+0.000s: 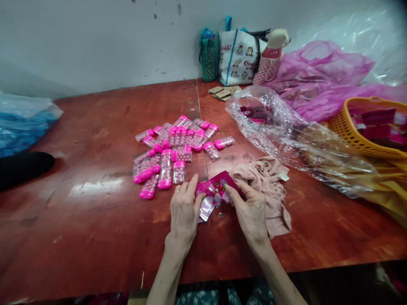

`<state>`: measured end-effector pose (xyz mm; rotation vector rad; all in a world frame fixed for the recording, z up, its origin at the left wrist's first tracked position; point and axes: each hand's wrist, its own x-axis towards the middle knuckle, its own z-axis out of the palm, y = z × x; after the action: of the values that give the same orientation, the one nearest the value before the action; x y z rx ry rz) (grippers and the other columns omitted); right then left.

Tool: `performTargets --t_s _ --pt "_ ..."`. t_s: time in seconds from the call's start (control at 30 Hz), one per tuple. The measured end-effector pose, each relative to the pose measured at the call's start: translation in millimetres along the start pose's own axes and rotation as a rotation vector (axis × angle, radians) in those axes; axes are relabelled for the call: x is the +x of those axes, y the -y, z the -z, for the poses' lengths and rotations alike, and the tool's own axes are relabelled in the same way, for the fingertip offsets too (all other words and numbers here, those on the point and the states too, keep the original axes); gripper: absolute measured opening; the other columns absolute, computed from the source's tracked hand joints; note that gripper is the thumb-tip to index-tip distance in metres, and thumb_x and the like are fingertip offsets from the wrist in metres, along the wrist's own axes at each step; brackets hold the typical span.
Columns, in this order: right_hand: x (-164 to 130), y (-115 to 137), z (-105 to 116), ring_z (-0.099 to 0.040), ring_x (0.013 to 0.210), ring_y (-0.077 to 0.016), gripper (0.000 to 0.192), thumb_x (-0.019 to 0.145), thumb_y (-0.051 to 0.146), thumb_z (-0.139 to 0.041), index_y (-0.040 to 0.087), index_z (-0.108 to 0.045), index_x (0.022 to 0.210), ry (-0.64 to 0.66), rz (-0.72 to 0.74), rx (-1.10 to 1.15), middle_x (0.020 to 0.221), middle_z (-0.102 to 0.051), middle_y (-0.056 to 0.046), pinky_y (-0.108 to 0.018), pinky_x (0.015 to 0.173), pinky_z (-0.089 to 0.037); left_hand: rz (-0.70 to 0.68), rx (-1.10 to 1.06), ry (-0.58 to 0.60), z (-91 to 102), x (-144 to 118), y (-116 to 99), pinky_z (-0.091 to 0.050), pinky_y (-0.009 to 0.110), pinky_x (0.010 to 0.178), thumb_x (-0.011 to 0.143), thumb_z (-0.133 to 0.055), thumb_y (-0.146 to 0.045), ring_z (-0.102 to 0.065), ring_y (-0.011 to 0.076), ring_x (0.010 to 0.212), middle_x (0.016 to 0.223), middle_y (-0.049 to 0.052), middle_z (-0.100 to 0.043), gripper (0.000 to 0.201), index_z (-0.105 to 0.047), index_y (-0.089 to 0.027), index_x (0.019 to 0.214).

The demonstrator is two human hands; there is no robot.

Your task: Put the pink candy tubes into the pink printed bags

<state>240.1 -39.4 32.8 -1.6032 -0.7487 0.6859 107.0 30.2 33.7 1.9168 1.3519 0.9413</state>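
Note:
Between my two hands is a magenta printed card sleeve point(218, 181), tilted above the table. My left hand point(186, 207) is closed on its left end, with a ring on one finger. At the other end my right hand point(251, 207) pinches it, thumb on top. Just under the sleeve a shiny pale packet or sheet point(207, 207) shows in part; how it joins the sleeve I cannot tell. Beyond my left hand lies a loose pile of clear pink-capped containers of small pink balls point(179, 172). A beige cloth point(265, 178) lies crumpled beside my right hand.
A yellow basket point(341, 127) of magenta pieces stands right, near clear plastic point(280, 127) and a pink bag point(318, 80). A printed tote point(237, 59) and bottles stand against the wall. A bag of blue items point(25, 127) and a black object point(28, 167) lie left.

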Motion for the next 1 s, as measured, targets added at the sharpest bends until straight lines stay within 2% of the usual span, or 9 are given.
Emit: performTargets --t_s 0.07,0.13,0.23,0.33,0.43,0.5,0.73,0.87,1.0 --pt "1 1 -1 -0.058 0.066 -0.0173 0.021 0.082 0.031 -0.057 0.017 -0.07 0.09 0.014 -0.005 0.015 0.076 -0.068 -0.002 -0.027 0.061 -0.044 -0.142 0.16 0.025 1.0 1 3 -0.043 0.042 0.082 0.072 -0.066 -0.017 -0.056 0.0263 0.09 0.094 0.01 -0.064 0.036 -0.066 -0.019 0.107" --pt "1 2 -1 -0.058 0.064 -0.0166 0.019 0.082 0.031 -0.058 0.017 -0.07 0.086 0.03 -0.006 0.025 0.071 -0.067 -0.001 -0.026 0.059 -0.044 -0.25 0.237 0.011 4.4 1 4 -0.043 0.042 0.084 0.076 -0.063 -0.022 -0.055 0.0263 0.095 0.099 0.011 -0.063 0.026 -0.068 -0.018 0.101" --pt "1 5 -1 -0.054 0.058 -0.0149 0.019 0.081 0.031 -0.059 0.016 -0.07 0.077 0.061 0.002 0.033 0.062 -0.063 0.0 -0.024 0.055 -0.041 -0.275 0.139 -0.085 8.6 0 0 -0.04 0.041 0.09 0.077 -0.064 -0.027 -0.054 0.0257 0.101 0.104 0.011 -0.063 0.021 -0.069 -0.018 0.094" --pt "-3 10 -3 -0.051 0.055 -0.0133 0.019 0.08 0.029 -0.06 0.016 -0.068 0.068 0.106 0.029 0.032 0.057 -0.059 0.002 -0.022 0.052 -0.038 -0.123 -0.167 -0.048 6.3 -1 -14 -0.043 0.034 0.084 0.071 -0.07 -0.027 -0.057 0.0222 0.093 0.095 0.007 -0.065 0.025 -0.069 -0.019 0.095" --pt "-10 16 -7 -0.046 0.052 -0.0114 0.02 0.082 0.025 -0.058 0.017 -0.065 0.065 0.145 0.073 0.019 0.055 -0.053 0.004 -0.021 0.049 -0.035 0.164 -0.586 0.082 -1.1 -3 -29 -0.044 0.025 0.063 0.071 -0.069 -0.023 -0.056 0.0149 0.068 0.073 0.001 -0.063 0.008 -0.071 -0.018 0.076" --pt "-15 19 -10 -0.045 0.052 -0.011 0.022 0.083 0.022 -0.056 0.017 -0.063 0.063 0.153 0.108 -0.001 0.054 -0.051 0.004 -0.021 0.049 -0.033 0.257 -0.728 0.088 -5.0 -6 -33 -0.041 0.021 0.055 0.073 -0.066 -0.022 -0.051 0.0108 0.057 0.061 -0.002 -0.058 0.008 -0.068 -0.017 0.067" --pt "-20 24 -14 -0.048 0.058 -0.0132 0.02 0.086 0.019 -0.051 0.019 -0.061 0.069 0.222 0.205 -0.046 0.063 -0.056 0.002 -0.024 0.056 -0.033 0.295 -0.783 -0.044 -3.4 -15 -29 -0.039 0.018 0.052 0.071 -0.068 -0.022 -0.048 0.0081 0.055 0.058 -0.004 -0.056 0.009 -0.066 -0.017 0.063" --pt "-22 23 -19 -0.042 0.056 -0.0125 0.027 0.088 0.019 -0.048 0.019 -0.05 0.061 0.242 0.192 -0.045 0.057 -0.044 0.003 -0.025 0.053 -0.026 0.334 -0.792 -0.079 -7.8 -17 -26 -0.036 0.017 0.044 0.07 -0.07 -0.024 -0.045 0.0068 0.048 0.054 -0.005 -0.051 0.011 -0.066 -0.016 0.063" --pt "-23 23 -24 -0.032 0.048 -0.0101 0.037 0.089 0.025 -0.046 0.02 -0.039 0.053 0.269 0.13 -0.002 0.051 -0.031 0.006 -0.024 0.047 -0.021 0.326 -0.774 -0.148 -11.6 -21 -26 -0.037 0.016 0.044 0.073 -0.067 -0.028 -0.042 0.0061 0.046 0.05 -0.006 -0.048 0.018 -0.065 -0.016 0.059"
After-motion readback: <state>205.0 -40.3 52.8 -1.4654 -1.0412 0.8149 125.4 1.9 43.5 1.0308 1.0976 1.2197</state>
